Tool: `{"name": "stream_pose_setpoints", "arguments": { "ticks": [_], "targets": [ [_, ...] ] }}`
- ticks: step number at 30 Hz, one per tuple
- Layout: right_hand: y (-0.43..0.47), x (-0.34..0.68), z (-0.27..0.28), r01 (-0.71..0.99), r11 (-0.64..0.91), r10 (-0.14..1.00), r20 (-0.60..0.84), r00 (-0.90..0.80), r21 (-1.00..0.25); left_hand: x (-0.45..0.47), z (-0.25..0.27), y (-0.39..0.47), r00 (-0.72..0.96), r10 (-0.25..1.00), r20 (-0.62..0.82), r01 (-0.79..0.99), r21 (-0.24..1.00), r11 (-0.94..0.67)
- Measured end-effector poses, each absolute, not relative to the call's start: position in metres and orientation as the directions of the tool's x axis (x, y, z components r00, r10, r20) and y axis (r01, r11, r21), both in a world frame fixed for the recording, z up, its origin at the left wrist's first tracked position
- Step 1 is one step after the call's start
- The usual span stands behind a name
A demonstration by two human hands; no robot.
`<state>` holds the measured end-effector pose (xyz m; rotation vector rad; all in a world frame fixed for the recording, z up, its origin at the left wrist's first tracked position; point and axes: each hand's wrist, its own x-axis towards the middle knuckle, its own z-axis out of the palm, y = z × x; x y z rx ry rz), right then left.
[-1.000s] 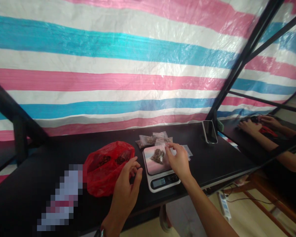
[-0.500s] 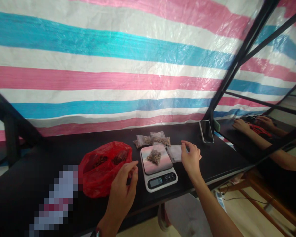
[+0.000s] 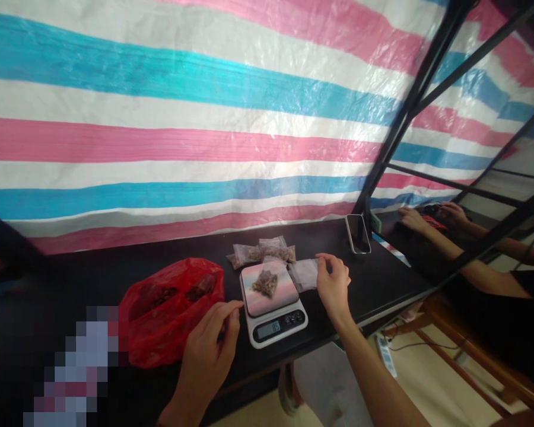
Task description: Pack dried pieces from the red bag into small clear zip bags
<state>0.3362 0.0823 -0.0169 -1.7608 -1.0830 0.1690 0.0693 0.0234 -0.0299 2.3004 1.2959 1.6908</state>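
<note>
A white digital kitchen scale (image 3: 276, 329) sits on the black table, its display lit and showing what looks like 8.5. On its plate lies a small clear bag of brown dried pieces (image 3: 266, 283). My left hand (image 3: 211, 344), open and holding nothing, hovers between the scale and a red plastic bag (image 3: 160, 332) with dark brown pieces inside. Right of the scale, my right hand (image 3: 333, 287) is loosely bent with fingers apart, beside a stack of flat clear bags (image 3: 305, 274). Several filled small bags (image 3: 267, 249) lie behind the scale.
A phone (image 3: 358, 234) lies at the back right of the table (image 3: 324, 237). A black metal frame (image 3: 394, 136) rises beside it, before a striped plastic sheet (image 3: 182, 142). To the right, another person's hands (image 3: 413, 219) are at work on an adjoining table. A blurred patch covers the lower left.
The scale's display has gone from 0.0 to about 8.5, with the small filled bag still on the plate. The view has shifted slightly; both hands stay nearly in place.
</note>
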Motion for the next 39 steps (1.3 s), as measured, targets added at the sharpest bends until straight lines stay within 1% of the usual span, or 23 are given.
{"name": "stream_pose_setpoints", "arguments": {
  "ticks": [8, 16, 19, 22, 25, 29, 34, 36, 38, 39],
  "targets": [
    [0.082, 0.334, -0.013, 0.582, -0.099, 0.736, 0.334, 0.589, -0.807, 0.068, -0.032, 0.026, 0.081, 0.593, 0.801, 0.616, 0.427, -0.662],
    [0.08, 0.335, -0.014, 0.604, -0.097, 0.771, 0.324, 0.549, -0.791, 0.068, -0.031, 0.025, 0.091, 0.604, 0.791, 0.631, 0.424, -0.65],
    [0.081, 0.332, -0.016, 0.626, -0.082, 0.798, 0.325, 0.507, -0.775, 0.068, -0.031, 0.025, 0.089, 0.597, 0.797, 0.629, 0.42, -0.655],
    [0.087, 0.323, -0.018, 0.664, -0.039, 0.848, 0.327, 0.418, -0.747, 0.068, -0.031, 0.025, 0.087, 0.595, 0.799, 0.619, 0.425, -0.661],
    [0.099, 0.309, -0.017, 0.705, 0.022, 0.888, 0.338, 0.313, -0.709, 0.069, -0.032, 0.024, 0.091, 0.595, 0.799, 0.606, 0.43, -0.67],
    [0.114, 0.294, -0.015, 0.734, 0.105, 0.906, 0.368, 0.207, -0.671, 0.068, -0.033, 0.021, 0.1, 0.597, 0.796, 0.598, 0.432, -0.675],
    [0.114, 0.287, -0.008, 0.694, 0.252, 0.897, 0.432, 0.094, -0.674, 0.063, -0.04, 0.017, 0.082, 0.607, 0.79, 0.595, 0.45, -0.666],
    [0.103, 0.281, 0.003, 0.64, 0.367, 0.888, 0.459, -0.024, -0.676, 0.062, -0.043, 0.016, 0.009, 0.632, 0.775, 0.599, 0.502, -0.624],
    [0.087, 0.273, 0.019, 0.492, 0.556, 0.826, 0.514, -0.233, -0.67, 0.061, -0.045, 0.014, -0.101, 0.694, 0.713, 0.559, 0.618, -0.553],
    [0.078, 0.267, 0.028, 0.422, 0.616, 0.788, 0.528, -0.318, -0.665, 0.061, -0.046, 0.013, -0.143, 0.741, 0.657, 0.5, 0.694, -0.519]
  ]
}}
